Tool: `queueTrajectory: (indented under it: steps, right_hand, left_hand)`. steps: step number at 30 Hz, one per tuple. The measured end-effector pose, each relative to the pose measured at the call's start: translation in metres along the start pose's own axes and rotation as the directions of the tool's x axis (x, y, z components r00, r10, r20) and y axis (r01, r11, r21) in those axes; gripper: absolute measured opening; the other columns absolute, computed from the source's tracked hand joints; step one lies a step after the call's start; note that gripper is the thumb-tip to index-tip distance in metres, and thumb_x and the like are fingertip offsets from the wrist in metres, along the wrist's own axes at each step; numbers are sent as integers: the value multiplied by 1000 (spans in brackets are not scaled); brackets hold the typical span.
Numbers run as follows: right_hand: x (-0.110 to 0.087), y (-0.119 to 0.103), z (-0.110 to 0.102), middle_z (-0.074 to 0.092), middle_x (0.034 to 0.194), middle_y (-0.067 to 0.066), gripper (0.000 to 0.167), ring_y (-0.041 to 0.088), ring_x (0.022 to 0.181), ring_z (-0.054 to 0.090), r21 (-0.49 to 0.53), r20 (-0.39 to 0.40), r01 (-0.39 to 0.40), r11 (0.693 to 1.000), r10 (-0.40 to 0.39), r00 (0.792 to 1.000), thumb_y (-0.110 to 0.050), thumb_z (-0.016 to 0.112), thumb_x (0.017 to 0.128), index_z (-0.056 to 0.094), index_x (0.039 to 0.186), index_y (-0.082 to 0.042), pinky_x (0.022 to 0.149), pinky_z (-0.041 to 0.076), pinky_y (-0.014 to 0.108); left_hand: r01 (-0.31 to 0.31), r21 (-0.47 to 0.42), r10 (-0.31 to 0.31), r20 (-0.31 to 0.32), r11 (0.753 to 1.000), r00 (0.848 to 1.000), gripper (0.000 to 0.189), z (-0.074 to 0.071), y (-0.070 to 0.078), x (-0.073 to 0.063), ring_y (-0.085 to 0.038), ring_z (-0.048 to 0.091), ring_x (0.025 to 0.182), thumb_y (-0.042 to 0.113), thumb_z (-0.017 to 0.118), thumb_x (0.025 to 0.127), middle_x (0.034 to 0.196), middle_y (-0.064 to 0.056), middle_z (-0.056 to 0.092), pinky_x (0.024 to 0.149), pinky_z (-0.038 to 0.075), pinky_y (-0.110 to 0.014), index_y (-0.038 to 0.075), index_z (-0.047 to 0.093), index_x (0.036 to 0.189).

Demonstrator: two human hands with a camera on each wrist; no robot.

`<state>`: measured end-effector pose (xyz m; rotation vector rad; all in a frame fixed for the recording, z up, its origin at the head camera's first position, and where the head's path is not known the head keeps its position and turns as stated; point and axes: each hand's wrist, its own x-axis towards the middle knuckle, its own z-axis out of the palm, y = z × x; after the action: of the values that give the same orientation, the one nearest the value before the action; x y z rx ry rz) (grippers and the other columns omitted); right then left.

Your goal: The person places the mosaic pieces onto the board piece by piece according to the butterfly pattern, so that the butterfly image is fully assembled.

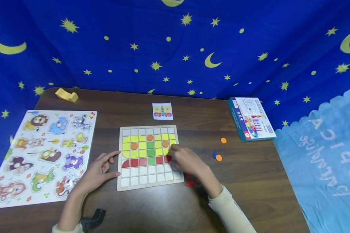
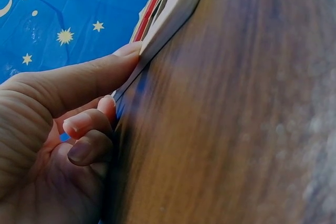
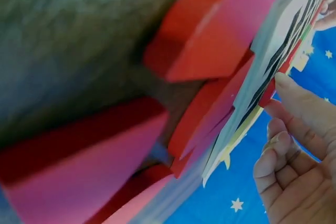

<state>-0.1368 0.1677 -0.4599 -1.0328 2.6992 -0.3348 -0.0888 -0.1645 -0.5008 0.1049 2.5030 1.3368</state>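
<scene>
Pinching: right hand (image 1: pixel 186 159), flat red tile (image 3: pixel 268 94) between thumb and finger, three o'clock on square wooden grid board (image 1: pixel 143 171).
Edge: left hand (image 1: pixel 99 169), thumb and index wide, touching nine o'clock.
Loose: smooth red pieces (image 1: pixel 190 183), four o'clock.

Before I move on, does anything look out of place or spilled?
Nothing looks spilled. Slightly untidy: right of the grid board, an orange disc appears to overlap a blue disc, while other orange discs sit on it.
</scene>
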Motion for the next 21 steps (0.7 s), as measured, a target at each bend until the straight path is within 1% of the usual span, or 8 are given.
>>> queueTrajectory:
  steps: [6,11,16,21]
  right_hand:
    - [1,0,1,67,104,2,26,10,87,60,45,2,-12,999,12,1000,-15,77,86,72,111,-11,78,51,24]
    - [-4,0,-3,65,104,3,28,10,85,59,81,14,-43,996,42,999,-19,77,87,72,112,-10,75,49,24]
    - [-20,6,-6,65,106,3,33,8,84,59,122,-18,-96,988,99,995,-21,76,88,71,118,-9,74,50,24]
    - [-43,17,-6,64,99,2,26,9,78,56,85,-77,-108,991,114,990,-17,77,87,73,111,-7,70,51,25]
  left_hand:
    - [-8,2,8,1,1000,1000,75,0,0,0,-11,38,67,14,82,79,103,-7,47,62,35,-25,9,48,145]
    - [-7,-1,7,5,1000,1000,75,0,1,0,-11,38,67,13,82,79,103,-8,47,61,35,-26,8,48,145]
    - [-8,-7,8,5,1000,1000,75,0,1,0,-11,38,68,14,82,79,103,-8,46,61,35,-26,8,47,146]
    - [-36,-17,36,0,999,999,75,0,1,-1,-10,37,66,16,82,79,102,-7,46,61,36,-26,8,48,145]
